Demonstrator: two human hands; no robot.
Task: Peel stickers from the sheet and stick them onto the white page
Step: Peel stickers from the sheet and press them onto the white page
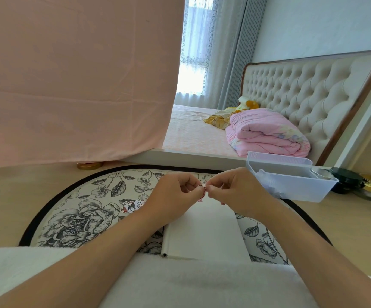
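Note:
A white page (204,232) lies on a round floral mat (80,216) in front of me. My left hand (175,194) and my right hand (231,190) meet just above the page's far edge. Both pinch a small sticker (203,192) with red and pink print between their fingertips. Most of that sticker is hidden by the fingers. Another sticker piece (133,206), showing a cartoon figure in white, black and red, rests on the mat left of my left wrist.
A translucent plastic bin (291,187) stands at the right of the mat, with dark and gold jars (357,183) beyond it. A gold lid (89,166) sits at the back left under a pink cloth. A bed lies behind.

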